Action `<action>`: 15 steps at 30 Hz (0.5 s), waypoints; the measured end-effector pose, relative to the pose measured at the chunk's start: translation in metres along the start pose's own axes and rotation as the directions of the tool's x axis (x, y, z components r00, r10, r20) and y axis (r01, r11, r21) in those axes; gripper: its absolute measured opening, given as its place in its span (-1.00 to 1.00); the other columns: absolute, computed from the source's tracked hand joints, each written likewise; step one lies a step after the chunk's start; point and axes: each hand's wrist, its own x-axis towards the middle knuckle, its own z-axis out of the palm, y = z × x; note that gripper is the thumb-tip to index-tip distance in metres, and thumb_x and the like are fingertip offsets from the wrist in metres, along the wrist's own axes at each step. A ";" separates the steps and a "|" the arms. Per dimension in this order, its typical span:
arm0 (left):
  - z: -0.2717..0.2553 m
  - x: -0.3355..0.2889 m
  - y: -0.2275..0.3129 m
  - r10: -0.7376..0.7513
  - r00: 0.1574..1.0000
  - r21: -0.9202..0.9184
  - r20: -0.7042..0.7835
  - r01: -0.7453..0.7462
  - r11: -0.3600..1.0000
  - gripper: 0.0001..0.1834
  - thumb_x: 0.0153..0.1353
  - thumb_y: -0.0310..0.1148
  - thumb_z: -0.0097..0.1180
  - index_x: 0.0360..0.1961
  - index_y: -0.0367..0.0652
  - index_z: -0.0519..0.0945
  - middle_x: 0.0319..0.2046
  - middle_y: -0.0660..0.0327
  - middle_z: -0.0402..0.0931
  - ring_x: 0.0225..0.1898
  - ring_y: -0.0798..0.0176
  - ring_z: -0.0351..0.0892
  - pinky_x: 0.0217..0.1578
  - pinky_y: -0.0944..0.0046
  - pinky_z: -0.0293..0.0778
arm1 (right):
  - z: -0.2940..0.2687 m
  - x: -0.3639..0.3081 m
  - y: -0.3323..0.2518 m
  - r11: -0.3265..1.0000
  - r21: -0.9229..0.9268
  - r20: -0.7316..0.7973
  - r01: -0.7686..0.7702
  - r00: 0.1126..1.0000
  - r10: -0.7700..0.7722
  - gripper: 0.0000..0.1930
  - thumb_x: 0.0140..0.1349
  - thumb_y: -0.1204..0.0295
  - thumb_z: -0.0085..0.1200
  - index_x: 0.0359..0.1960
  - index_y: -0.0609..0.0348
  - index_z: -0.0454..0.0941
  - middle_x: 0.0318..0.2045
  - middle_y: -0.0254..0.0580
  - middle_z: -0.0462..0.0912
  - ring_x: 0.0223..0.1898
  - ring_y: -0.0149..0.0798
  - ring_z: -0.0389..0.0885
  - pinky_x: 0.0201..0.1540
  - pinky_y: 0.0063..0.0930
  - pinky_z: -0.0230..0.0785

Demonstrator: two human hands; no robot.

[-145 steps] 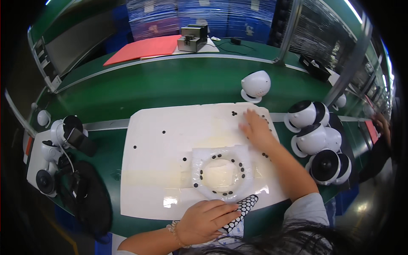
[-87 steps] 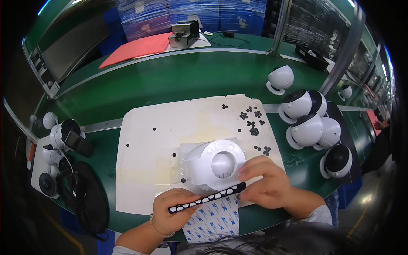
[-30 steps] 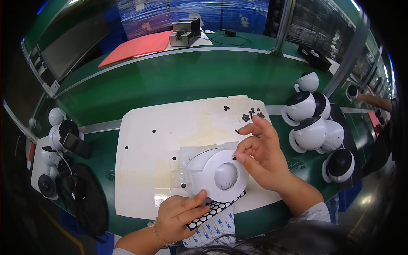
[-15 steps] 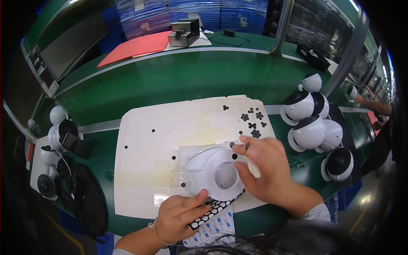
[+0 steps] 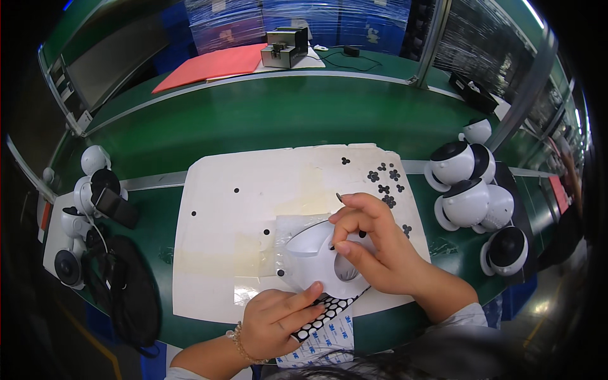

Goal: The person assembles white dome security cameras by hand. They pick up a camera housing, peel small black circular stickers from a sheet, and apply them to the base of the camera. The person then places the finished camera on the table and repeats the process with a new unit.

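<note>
A smooth white plastic housing (image 5: 307,269) with a round opening lies on a clear bubble-wrap bag (image 5: 283,244). My left hand (image 5: 272,323) grips a black sheet with rows of round white holes (image 5: 329,311) beside the housing's near edge. Its index fingertip rests against that edge, and its thumb is hidden. Over the housing, my right hand (image 5: 377,247) pinches thumb and index finger together at what looks like a small black round pad (image 5: 332,247). Another black pad (image 5: 362,234) shows just behind the fingers. Under my left hand lies a white backing sheet with blue print (image 5: 332,342).
A white board (image 5: 212,253) carries scattered black dots and clusters of them (image 5: 389,201) at the far right. Several white-and-black round devices (image 5: 465,202) stand to the right. More devices (image 5: 95,190) and a black bag (image 5: 130,291) are at left. A metal box (image 5: 284,50) sits on the far shelf.
My right hand has swung left and inward over the housing, thumb and index finger now closing together. My left hand keeps its place on the sheet. The whole view has shifted slightly.
</note>
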 end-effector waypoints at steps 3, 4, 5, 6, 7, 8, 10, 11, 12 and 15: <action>0.000 0.000 0.002 0.003 1.000 0.006 -0.006 -0.003 1.000 -0.57 -0.47 -0.59 0.10 -0.37 -0.19 0.60 0.01 0.15 0.42 -0.47 0.29 0.50 -0.52 0.35 0.37 | -0.002 -0.001 -0.004 0.997 -0.074 0.019 0.006 1.000 -0.005 -0.48 0.09 0.62 -0.03 0.10 0.21 0.08 -0.37 -0.27 0.49 -0.11 -0.20 0.43 0.10 -0.23 0.06; 0.001 0.000 0.000 0.009 1.000 0.004 -0.013 -0.009 1.000 -0.56 -0.47 -0.59 0.10 -0.37 -0.19 0.60 0.01 0.15 0.42 -0.47 0.29 0.50 -0.52 0.35 0.37 | -0.003 -0.002 -0.006 0.994 -0.110 0.025 0.005 1.000 -0.002 -0.48 0.09 0.62 -0.01 0.09 0.19 0.10 -0.35 -0.24 0.49 -0.08 -0.20 0.43 0.10 -0.22 0.08; 0.002 0.000 -0.001 0.016 1.000 0.002 -0.021 -0.016 1.000 -0.56 -0.47 -0.58 0.10 -0.37 -0.20 0.60 0.02 0.15 0.42 -0.47 0.29 0.50 -0.52 0.35 0.37 | -0.003 -0.002 -0.012 0.948 -0.316 0.035 0.049 0.999 -0.040 -0.52 0.06 0.60 0.03 0.04 0.17 0.18 -0.33 -0.22 0.51 -0.07 -0.17 0.43 0.11 -0.18 0.06; 0.002 0.001 -0.001 0.017 1.000 -0.002 -0.013 -0.017 1.000 -0.56 -0.47 -0.58 0.10 -0.37 -0.20 0.60 0.02 0.15 0.42 -0.47 0.28 0.49 -0.52 0.34 0.36 | -0.003 -0.003 -0.021 0.857 -0.507 0.052 0.091 0.996 -0.075 -0.55 0.03 0.58 0.06 0.00 0.15 0.25 -0.31 -0.20 0.53 -0.05 -0.14 0.44 0.11 -0.14 0.04; 0.001 0.002 -0.001 0.018 1.000 -0.006 -0.005 -0.018 1.000 -0.57 -0.47 -0.58 0.10 -0.37 -0.20 0.60 0.02 0.15 0.41 -0.48 0.28 0.49 -0.52 0.34 0.36 | -0.003 -0.004 -0.026 0.727 -0.674 0.077 0.128 0.992 -0.104 -0.58 0.01 0.55 0.10 -0.05 0.13 0.32 -0.29 -0.18 0.54 -0.03 -0.11 0.44 0.12 -0.09 0.01; 0.000 0.003 0.000 0.016 1.000 -0.005 0.003 -0.016 1.000 -0.57 -0.47 -0.58 0.10 -0.37 -0.20 0.60 0.02 0.15 0.41 -0.48 0.28 0.49 -0.52 0.33 0.36 | -0.001 -0.009 -0.027 0.697 -0.703 0.055 0.140 0.988 -0.143 -0.64 -0.02 0.54 0.11 -0.13 0.09 0.39 -0.24 -0.20 0.53 0.01 -0.13 0.40 0.12 -0.12 -0.02; 0.001 0.001 0.000 0.012 1.000 0.000 -0.006 -0.012 1.000 -0.58 -0.46 -0.58 0.10 -0.38 -0.20 0.59 0.02 0.14 0.41 -0.50 0.27 0.48 -0.53 0.33 0.36 | 0.002 -0.022 -0.029 0.633 -0.758 0.020 0.157 0.976 -0.218 -0.75 -0.06 0.52 0.12 -0.28 0.02 0.52 -0.14 -0.24 0.51 0.08 -0.18 0.34 0.12 -0.17 -0.08; 0.002 0.000 0.000 0.009 1.000 0.003 -0.010 -0.009 1.000 -0.58 -0.46 -0.58 0.10 -0.38 -0.20 0.59 0.02 0.14 0.41 -0.50 0.26 0.48 -0.54 0.32 0.36 | 0.000 -0.026 -0.026 0.720 -0.682 -0.032 0.126 0.979 -0.201 -0.78 -0.05 0.50 0.12 -0.30 0.02 0.52 -0.06 -0.19 0.45 0.14 -0.12 0.25 0.14 -0.16 -0.11; 0.003 0.000 0.000 0.012 1.000 0.000 -0.011 -0.012 1.000 -0.60 -0.44 -0.58 0.12 -0.39 -0.20 0.59 0.02 0.14 0.41 -0.51 0.26 0.48 -0.54 0.32 0.35 | -0.003 -0.032 -0.023 0.794 -0.602 -0.083 0.088 0.981 -0.173 -0.81 -0.03 0.49 0.12 -0.31 0.02 0.52 0.01 -0.14 0.39 0.19 -0.05 0.17 0.16 -0.15 -0.14; 0.003 0.001 -0.002 0.023 1.000 -0.006 -0.009 -0.023 1.000 -0.65 -0.40 -0.57 0.16 -0.41 -0.19 0.58 0.03 0.10 0.40 -0.54 0.25 0.48 -0.55 0.32 0.33 | -0.002 -0.045 -0.013 0.921 -0.389 -0.054 0.015 0.998 -0.039 -0.88 0.03 0.45 0.09 -0.35 0.02 0.51 0.18 -0.03 0.18 0.27 0.11 -0.08 0.20 -0.10 -0.23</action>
